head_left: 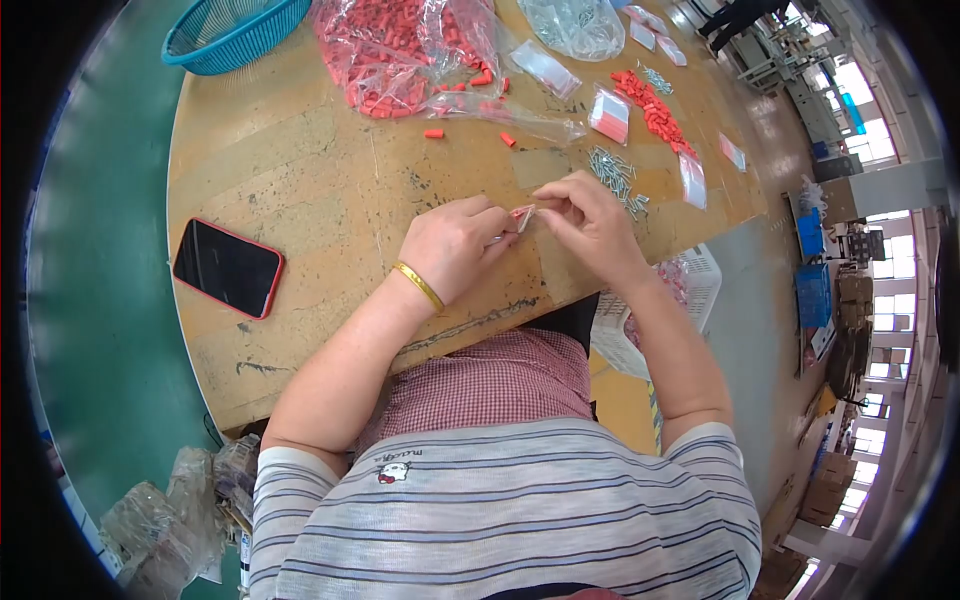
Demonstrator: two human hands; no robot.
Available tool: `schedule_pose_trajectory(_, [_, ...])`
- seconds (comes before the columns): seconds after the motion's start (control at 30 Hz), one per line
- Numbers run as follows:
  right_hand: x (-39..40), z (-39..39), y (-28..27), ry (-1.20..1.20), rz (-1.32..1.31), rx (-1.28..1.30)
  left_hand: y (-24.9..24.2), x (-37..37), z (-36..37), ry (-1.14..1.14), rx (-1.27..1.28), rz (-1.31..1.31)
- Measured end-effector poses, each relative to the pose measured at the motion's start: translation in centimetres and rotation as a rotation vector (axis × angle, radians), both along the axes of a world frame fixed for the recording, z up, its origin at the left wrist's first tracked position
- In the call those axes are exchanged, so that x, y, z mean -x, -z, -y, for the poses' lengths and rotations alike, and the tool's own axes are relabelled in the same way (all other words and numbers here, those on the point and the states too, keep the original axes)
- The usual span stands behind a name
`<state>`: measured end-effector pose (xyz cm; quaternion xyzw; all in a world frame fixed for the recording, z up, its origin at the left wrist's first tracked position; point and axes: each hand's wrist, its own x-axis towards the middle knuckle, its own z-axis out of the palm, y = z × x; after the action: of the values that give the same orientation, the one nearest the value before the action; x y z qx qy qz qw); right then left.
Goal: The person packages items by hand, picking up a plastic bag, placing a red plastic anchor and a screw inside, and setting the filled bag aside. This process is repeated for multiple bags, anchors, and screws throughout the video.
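Observation:
My left hand (455, 240) is closed, its fingers pinching a small clear plastic bag (525, 217) with something red at its top. My right hand (592, 225) meets it from the other side, thumb and forefinger pressed together at the bag's edge. What lies inside the bag is too small to make out. Just beyond my right hand lies a pile of silver screws (612, 172). Loose red plastic plugs (433, 134) rest on the wooden table (300, 170) past my left hand, near a big clear bag full of red plugs (400, 60).
At the left lies a phone (230, 268) in a red case. A blue basket (235, 40) stands at the far left corner. More red plugs (655, 115) and stacks of small bags (610, 115) lie at the right. Below the table edge is a white crate (708, 285).

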<state>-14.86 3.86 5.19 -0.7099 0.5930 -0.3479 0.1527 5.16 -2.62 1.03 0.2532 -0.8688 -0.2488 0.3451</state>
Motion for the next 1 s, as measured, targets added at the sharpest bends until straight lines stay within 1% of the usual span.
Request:
schedule_pose_trajectory(0.03, [0.1, 0.0, 0.3, 0.025, 0.02, 0.043, -0.1, 0.0, 0.1, 0.0, -0.014, -0.018])
schedule_pose_trajectory(0.13, [0.2, -0.6, 1.7, 0.041, 0.244, -0.202, 0.2, 0.0, 0.5, 0.041, -0.199, -0.093])
schedule_pose_trajectory(0.23, [-0.3, -1.3, 2.4, 0.071, 0.588, -0.304, 0.0, 0.5, 0.2, -0.013, -0.571, -0.313])
schedule_pose_trajectory(0.3, [-0.7, -1.5, 2.6, 0.085, 0.622, -0.272, 0.3, 0.2, 0.7, 0.029, -0.783, -0.269])
schedule_pose_trajectory(0.37, [-0.9, -1.5, 2.8, 0.084, 0.684, -0.251, 0.9, 0.0, 1.0, 0.052, -0.902, -0.238])
schedule_pose_trajectory(0.43, [-1.1, -1.6, 3.1, 0.098, 0.765, -0.258, 1.3, -0.1, 1.1, 0.046, -0.962, -0.233])
schedule_pose_trajectory(0.5, [-1.5, -1.6, 3.1, 0.111, 0.772, -0.222, 1.0, -0.2, 0.9, 0.043, -0.985, -0.242])
schedule_pose_trajectory(0.53, [-1.9, -1.7, 2.9, 0.104, 0.745, -0.173, 0.3, -0.3, 0.7, 0.048, -0.959, -0.25])
schedule_pose_trajectory(0.57, [-2.3, -1.7, 3.2, 0.124, 0.765, -0.183, -0.2, -0.2, 0.6, 0.061, -0.93, -0.259])
schedule_pose_trajectory(0.63, [-2.7, -1.5, 3.8, 0.175, 0.766, -0.173, 0.7, -0.3, 0.5, 0.017, -0.906, -0.245])
schedule_pose_trajectory(0.73, [-2.8, -1.3, 4.3, 0.211, 0.714, -0.141, 0.7, -0.3, 0.9, 0.055, -0.929, -0.263])
schedule_pose_trajectory(0.8, [-3.4, -1.3, 3.8, 0.186, 0.749, -0.17, -0.2, -0.5, 0.9, 0.051, -0.977, -0.215])
schedule_pose_trajectory(0.9, [-3.7, -1.7, 3.8, 0.117, 0.823, -0.224, 0.2, 0.0, 0.7, 0.034, -1.058, -0.298])
schedule_pose_trajectory(1.0, [-3.8, -2.3, 4.3, 0.074, 0.815, -0.167, 0.2, 0.2, 0.4, 0.121, -1.011, -0.315])
